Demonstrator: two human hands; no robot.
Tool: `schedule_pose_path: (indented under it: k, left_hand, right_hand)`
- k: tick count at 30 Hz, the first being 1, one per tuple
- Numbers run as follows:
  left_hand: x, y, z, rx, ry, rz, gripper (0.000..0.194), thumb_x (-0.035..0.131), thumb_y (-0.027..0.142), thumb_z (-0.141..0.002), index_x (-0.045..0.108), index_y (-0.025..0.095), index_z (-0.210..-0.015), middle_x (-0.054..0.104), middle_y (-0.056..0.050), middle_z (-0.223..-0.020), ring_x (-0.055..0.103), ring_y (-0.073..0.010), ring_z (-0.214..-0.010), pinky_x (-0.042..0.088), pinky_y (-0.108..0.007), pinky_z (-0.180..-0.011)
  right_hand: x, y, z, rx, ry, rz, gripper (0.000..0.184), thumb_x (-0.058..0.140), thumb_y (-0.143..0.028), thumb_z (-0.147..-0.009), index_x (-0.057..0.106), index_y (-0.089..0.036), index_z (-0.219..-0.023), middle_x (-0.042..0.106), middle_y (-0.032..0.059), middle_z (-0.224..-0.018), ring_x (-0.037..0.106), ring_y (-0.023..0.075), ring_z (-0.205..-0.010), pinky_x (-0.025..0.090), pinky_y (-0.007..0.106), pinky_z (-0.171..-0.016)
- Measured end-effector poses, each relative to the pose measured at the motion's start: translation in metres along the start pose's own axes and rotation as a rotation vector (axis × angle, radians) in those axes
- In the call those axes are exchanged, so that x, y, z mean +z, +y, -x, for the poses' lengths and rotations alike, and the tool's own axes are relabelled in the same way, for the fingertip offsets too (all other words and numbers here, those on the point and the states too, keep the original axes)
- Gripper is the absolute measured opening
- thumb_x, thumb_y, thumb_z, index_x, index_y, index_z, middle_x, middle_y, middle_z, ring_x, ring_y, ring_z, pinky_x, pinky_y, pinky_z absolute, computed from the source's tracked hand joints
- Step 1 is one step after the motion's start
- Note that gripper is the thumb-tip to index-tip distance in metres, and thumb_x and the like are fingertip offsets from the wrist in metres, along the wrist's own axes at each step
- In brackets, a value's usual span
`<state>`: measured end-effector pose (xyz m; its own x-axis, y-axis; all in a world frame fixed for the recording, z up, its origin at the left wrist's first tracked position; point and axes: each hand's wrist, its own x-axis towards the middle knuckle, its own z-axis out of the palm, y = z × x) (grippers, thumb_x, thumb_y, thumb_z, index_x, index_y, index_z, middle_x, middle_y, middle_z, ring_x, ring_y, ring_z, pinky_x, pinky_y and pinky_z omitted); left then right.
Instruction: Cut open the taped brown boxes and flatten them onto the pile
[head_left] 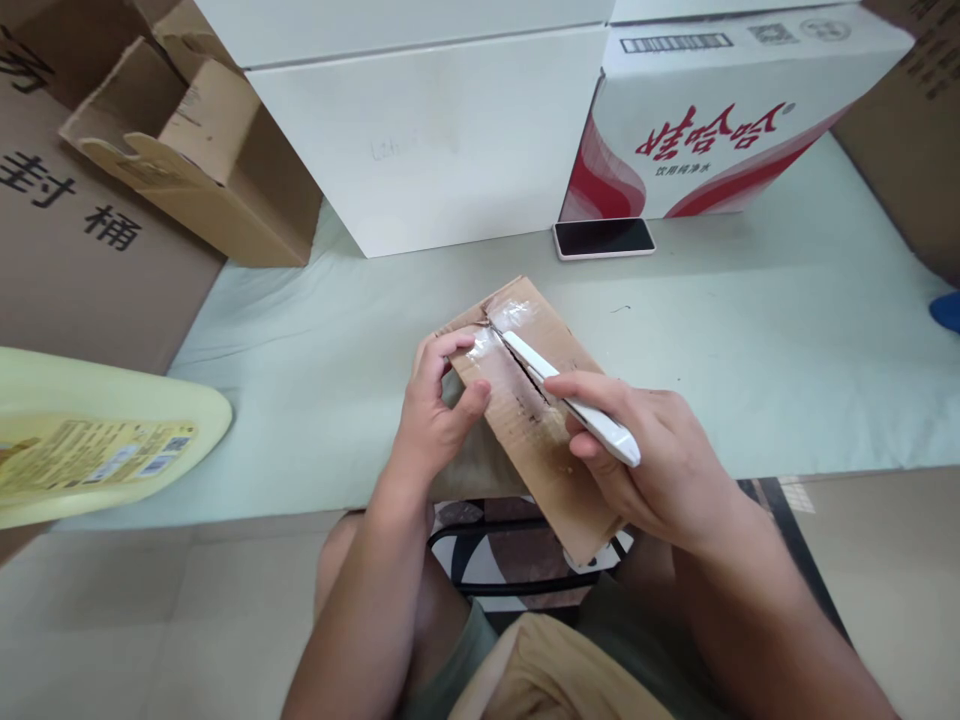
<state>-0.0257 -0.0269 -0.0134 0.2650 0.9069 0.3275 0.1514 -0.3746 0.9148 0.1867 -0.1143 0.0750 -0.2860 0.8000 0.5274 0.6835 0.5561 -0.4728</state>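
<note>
A small brown cardboard box (pixel 559 475) lies slantwise at the table's front edge, its near end jutting past it. Clear tape covers its far part, and a dark slit runs along the seam between the flaps. My left hand (pixel 442 395) grips the box's left side, fingers on the taped top near the far corner. In my right hand (pixel 649 445) is a white utility knife (pixel 607 432), held above the box. Its tip end points to the far end of the seam; the blade itself is too small to make out.
A phone (pixel 604 238) lies in front of a white box (pixel 442 150) and a red-and-white water carton (pixel 690 130). Open cardboard boxes (pixel 262 190) stand at the left, with a yellow bottle (pixel 112 435) nearer. Pale green cloth (pixel 750 330) covers the table.
</note>
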Motion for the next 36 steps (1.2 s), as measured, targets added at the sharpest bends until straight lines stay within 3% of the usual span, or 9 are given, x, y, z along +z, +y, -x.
schedule_pose_path:
  k: [15,26,36]
  left_hand:
    - [0.0,-0.0018,-0.0003,0.001,0.001,0.0,0.052,0.067,0.065,-0.09,0.061,0.028,-0.126,0.063,-0.01,-0.129,0.061,-0.0282,-0.124,0.047,-0.046,-0.109]
    - [-0.0011,0.0042,-0.0002,-0.028,-0.001,-0.021,0.052,0.066,0.067,-0.09,0.061,0.028,-0.124,0.063,-0.01,-0.126,0.061,-0.0282,-0.119,0.048,-0.046,-0.105]
    - [-0.0004,0.0015,0.0006,0.002,0.008,-0.037,0.053,0.064,0.067,-0.091,0.061,0.029,-0.127,0.063,-0.01,-0.128,0.061,-0.0283,-0.122,0.049,-0.045,-0.107]
  right_hand:
    - [-0.0001,-0.0016,-0.0016,-0.004,-0.019,0.036,0.02,0.05,-0.023,-0.105,0.059,-0.02,-0.122,0.075,0.0003,-0.08,0.062,0.0108,-0.053,0.044,0.022,-0.054]
    - [-0.0057,-0.0036,-0.0049,-0.023,-0.006,0.019,0.018,0.043,-0.03,-0.11,0.056,-0.021,-0.117,0.07,-0.0022,-0.072,0.05,0.0093,-0.041,0.041,0.022,-0.047]
    - [-0.0066,-0.003,-0.0023,0.022,0.021,-0.045,0.018,0.047,-0.035,-0.109,0.058,-0.023,-0.118,0.074,0.0008,-0.081,0.06,0.0109,-0.052,0.045,0.023,-0.051]
